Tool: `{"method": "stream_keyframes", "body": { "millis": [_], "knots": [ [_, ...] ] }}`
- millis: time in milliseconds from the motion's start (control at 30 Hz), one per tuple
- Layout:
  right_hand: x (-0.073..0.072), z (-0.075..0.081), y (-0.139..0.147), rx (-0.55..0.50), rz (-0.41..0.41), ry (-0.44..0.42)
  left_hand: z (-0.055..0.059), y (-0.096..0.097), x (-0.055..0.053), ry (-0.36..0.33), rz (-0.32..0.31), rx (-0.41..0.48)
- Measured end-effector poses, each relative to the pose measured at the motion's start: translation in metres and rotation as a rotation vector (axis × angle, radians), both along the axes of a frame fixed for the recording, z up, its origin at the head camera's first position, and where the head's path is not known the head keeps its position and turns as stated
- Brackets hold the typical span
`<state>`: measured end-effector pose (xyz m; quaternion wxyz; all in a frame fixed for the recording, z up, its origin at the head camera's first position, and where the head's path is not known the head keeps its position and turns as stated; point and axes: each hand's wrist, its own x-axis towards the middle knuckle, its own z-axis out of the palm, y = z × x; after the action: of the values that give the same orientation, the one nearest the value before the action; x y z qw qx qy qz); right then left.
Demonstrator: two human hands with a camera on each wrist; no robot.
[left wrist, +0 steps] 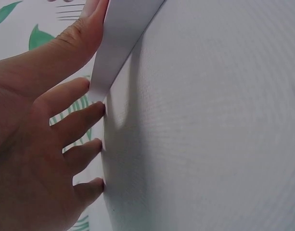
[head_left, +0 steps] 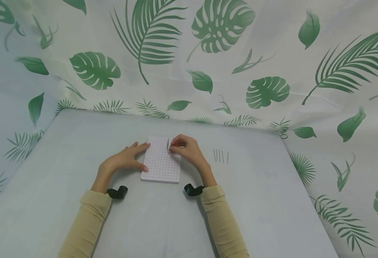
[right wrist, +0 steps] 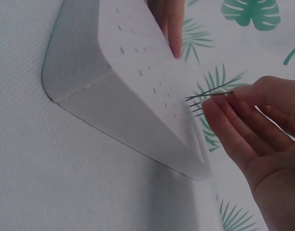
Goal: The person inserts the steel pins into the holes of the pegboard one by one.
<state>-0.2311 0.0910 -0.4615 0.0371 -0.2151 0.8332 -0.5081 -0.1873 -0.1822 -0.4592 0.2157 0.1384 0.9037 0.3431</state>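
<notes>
A white block (head_left: 158, 166) with rows of small holes lies flat on the table. My left hand (head_left: 124, 157) rests along its left side with fingers spread; in the left wrist view its thumb (left wrist: 82, 36) lies against the block's edge. Over the block's far right part, my right hand (head_left: 189, 149) pinches a thin dark pin (right wrist: 219, 93) between thumb and index finger, its tip close to the holes. Several other thin pins (right wrist: 196, 109) stick up from the block beside those fingertips. Whether the held pin's tip is in a hole, I cannot tell.
Several loose thin pins (head_left: 221, 156) lie roughly side by side on the white table (head_left: 260, 208), right of my right hand. A white curtain with green leaves (head_left: 224, 64) hangs behind the table's far edge. Each wrist wears a small black camera (head_left: 193, 190).
</notes>
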Motion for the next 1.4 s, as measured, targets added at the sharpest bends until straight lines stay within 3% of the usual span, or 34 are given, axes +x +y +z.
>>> {"method": "stream_keyframes", "body": {
  "millis": [433, 1400],
  "knots": [
    [0.0018, -0.0001, -0.0049, 0.061, 0.025, 0.009, -0.0009, -0.0008, -0.0005, 0.007, -0.01, 0.007],
    [0.0051, -0.0035, -0.0041, 0.133, -0.004, 0.0, 0.0, 0.0008, -0.0016, 0.016, -0.015, -0.005]
  ]
}}
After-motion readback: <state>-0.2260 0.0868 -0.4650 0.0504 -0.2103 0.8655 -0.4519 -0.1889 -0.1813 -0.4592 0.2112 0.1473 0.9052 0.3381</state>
